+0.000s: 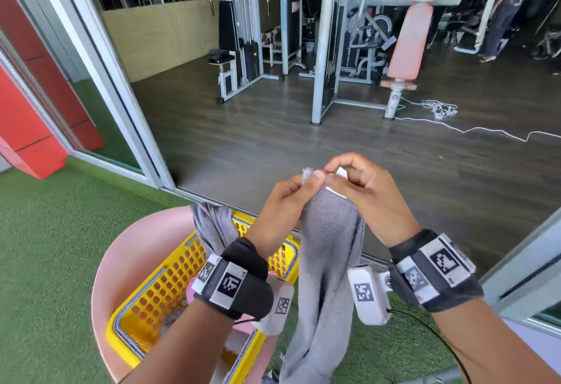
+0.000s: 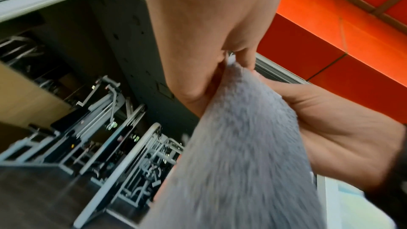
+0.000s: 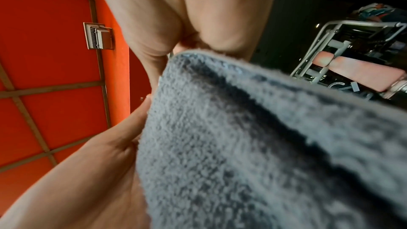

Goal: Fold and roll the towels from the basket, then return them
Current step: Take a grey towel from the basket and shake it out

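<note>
Both hands [image 1: 282, 201] [image 1: 367, 198] pinching grey towel [image 1: 328, 262] by its unreadable white label [image 1: 341, 172].

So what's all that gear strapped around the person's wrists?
Both hands are bare. The left hand has a black padded wrist band bearing white tiles with black square codes. The right hand has a similar black band with the same coded tiles. A white box, also coded, hangs under each wrist, and a thin black cable trails along the right forearm.
</note>
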Demonstrator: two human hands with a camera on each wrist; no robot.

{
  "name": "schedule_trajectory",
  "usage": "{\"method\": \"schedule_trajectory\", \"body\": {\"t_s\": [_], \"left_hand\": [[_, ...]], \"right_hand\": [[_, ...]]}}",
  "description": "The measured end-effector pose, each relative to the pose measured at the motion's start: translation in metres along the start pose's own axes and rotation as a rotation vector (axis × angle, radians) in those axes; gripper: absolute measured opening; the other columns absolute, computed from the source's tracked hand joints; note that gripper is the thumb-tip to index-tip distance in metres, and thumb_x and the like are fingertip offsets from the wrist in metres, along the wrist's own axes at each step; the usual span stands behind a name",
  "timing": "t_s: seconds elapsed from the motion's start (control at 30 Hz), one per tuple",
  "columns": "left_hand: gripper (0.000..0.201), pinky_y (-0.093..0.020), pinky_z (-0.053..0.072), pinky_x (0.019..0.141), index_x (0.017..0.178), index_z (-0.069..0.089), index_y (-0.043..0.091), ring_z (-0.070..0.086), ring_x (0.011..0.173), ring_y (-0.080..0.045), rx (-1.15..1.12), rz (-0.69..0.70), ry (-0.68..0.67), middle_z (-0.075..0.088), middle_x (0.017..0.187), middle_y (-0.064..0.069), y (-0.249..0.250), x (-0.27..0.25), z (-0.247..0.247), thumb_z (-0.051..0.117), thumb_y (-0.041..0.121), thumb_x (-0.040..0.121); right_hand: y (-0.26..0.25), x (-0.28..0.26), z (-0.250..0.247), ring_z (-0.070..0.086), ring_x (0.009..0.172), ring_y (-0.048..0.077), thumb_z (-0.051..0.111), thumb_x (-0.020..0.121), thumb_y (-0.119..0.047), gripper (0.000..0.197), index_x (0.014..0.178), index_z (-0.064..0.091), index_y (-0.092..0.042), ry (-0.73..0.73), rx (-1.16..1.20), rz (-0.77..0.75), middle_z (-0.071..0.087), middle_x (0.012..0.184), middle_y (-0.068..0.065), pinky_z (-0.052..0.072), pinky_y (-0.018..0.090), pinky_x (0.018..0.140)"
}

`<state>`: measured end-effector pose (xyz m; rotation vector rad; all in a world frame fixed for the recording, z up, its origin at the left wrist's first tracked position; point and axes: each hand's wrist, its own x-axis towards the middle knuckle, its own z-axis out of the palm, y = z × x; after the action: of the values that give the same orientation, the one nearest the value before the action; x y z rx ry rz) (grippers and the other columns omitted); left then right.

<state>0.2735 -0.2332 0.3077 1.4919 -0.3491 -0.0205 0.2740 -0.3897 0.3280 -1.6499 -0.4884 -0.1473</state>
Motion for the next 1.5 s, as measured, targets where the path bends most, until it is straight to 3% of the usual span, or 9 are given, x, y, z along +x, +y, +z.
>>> {"method": "schedule_trajectory", "body": {"t_s": [0.1, 0.37, 0.47, 0.57, 0.83, 0.97, 1.2, 1.37, 1.5], "left_hand": [[0.029, -0.033, 0.031, 0.062, 0.073, 0.055, 0.013, 0.038, 0.066, -0.013, 0.091, 0.073, 0.001, 0.041, 0.067, 0.002, 0.011, 0.006, -0.001, 0.050, 0.022, 0.099], [0.038, -0.022, 0.033, 0.061, 0.067, 0.044, -0.001, 0.035, 0.062, -0.010, 0.182, 0.276, 0.495, 0.039, 0.066, 0.000, 0.037, 0.039, -0.038, 0.050, 0.021, 0.098], [0.037, -0.022, 0.036, 0.064, 0.073, 0.059, 0.010, 0.041, 0.066, -0.008, 0.215, 0.059, 0.227, 0.047, 0.067, 0.009, 0.019, 0.023, -0.012, 0.052, 0.038, 0.096], [0.030, -0.021, 0.031, 0.058, 0.069, 0.051, 0.011, 0.036, 0.061, -0.007, 0.207, 0.003, -0.096, 0.040, 0.063, 0.007, 0.001, 0.007, 0.013, 0.054, 0.023, 0.097], [0.029, -0.037, 0.032, 0.074, 0.070, 0.044, 0.022, 0.035, 0.075, -0.019, -0.006, 0.042, 0.248, 0.036, 0.076, -0.008, 0.017, 0.029, -0.033, 0.052, 0.037, 0.094], [0.025, -0.024, 0.040, 0.071, 0.076, 0.059, 0.001, 0.048, 0.072, -0.013, 0.193, 0.021, -0.207, 0.056, 0.073, -0.003, 0.004, 0.005, 0.001, 0.057, 0.017, 0.095], [0.029, -0.045, 0.038, 0.081, 0.067, 0.054, 0.016, 0.045, 0.082, -0.024, -0.135, -0.147, 0.077, 0.043, 0.079, -0.013, -0.022, 0.019, -0.020, 0.061, 0.034, 0.089], [0.017, -0.030, 0.041, 0.069, 0.071, 0.061, 0.016, 0.047, 0.071, -0.013, 0.035, -0.171, -0.452, 0.054, 0.072, 0.000, -0.045, -0.029, 0.034, 0.063, 0.014, 0.088], [0.028, -0.037, 0.037, 0.077, 0.063, 0.057, 0.020, 0.047, 0.077, -0.021, -0.259, -0.231, -0.420, 0.047, 0.071, -0.006, -0.053, -0.023, 0.044, 0.061, 0.005, 0.085]], "right_hand": [[0.006, -0.003, 0.002, 0.042, 0.069, 0.021, 0.065, 0.090, -0.019, 0.009, 0.096, 0.061, -0.014, 0.003, 0.004, 0.024, 0.054, 0.075, 0.030, 0.032, 0.035, 0.065], [0.037, -0.028, -0.011, 0.057, 0.078, -0.005, 0.059, 0.093, -0.012, 0.012, 0.093, 0.071, -0.014, 0.019, -0.108, 0.121, 0.067, 0.083, -0.015, 0.041, 0.012, 0.077], [0.014, -0.008, -0.018, 0.062, 0.091, 0.002, 0.058, 0.094, -0.009, 0.016, 0.100, 0.070, -0.017, 0.030, -0.163, -0.005, 0.072, 0.096, -0.003, 0.042, 0.018, 0.086], [-0.001, 0.009, -0.017, 0.048, 0.066, 0.020, 0.058, 0.094, -0.014, 0.011, 0.104, 0.064, -0.015, -0.005, -0.110, -0.036, 0.062, 0.074, 0.018, 0.036, 0.029, 0.064], [0.033, -0.034, -0.017, 0.035, 0.062, 0.007, 0.061, 0.092, -0.028, 0.029, 0.065, 0.060, -0.017, 0.045, -0.148, 0.154, 0.039, 0.060, -0.004, 0.029, 0.029, 0.059], [0.006, -0.009, -0.012, 0.061, 0.083, 0.004, 0.060, 0.091, -0.009, 0.012, 0.092, 0.071, -0.013, 0.060, -0.089, 0.076, 0.072, 0.088, -0.004, 0.047, 0.018, 0.080], [0.046, -0.087, -0.014, 0.045, 0.074, 0.006, 0.063, 0.090, -0.022, 0.020, 0.085, 0.070, -0.004, 0.187, -0.171, 0.354, 0.054, 0.078, 0.001, 0.036, 0.027, 0.067], [0.026, -0.096, -0.016, 0.055, 0.074, 0.003, 0.062, 0.090, -0.009, 0.013, 0.082, 0.068, -0.017, 0.281, -0.186, 0.275, 0.065, 0.076, -0.009, 0.044, 0.020, 0.073], [0.021, -0.120, -0.028, 0.038, 0.056, 0.003, 0.063, 0.091, -0.015, 0.023, 0.070, 0.055, -0.009, 0.220, -0.289, 0.342, 0.042, 0.058, -0.012, 0.032, 0.019, 0.056]]}}
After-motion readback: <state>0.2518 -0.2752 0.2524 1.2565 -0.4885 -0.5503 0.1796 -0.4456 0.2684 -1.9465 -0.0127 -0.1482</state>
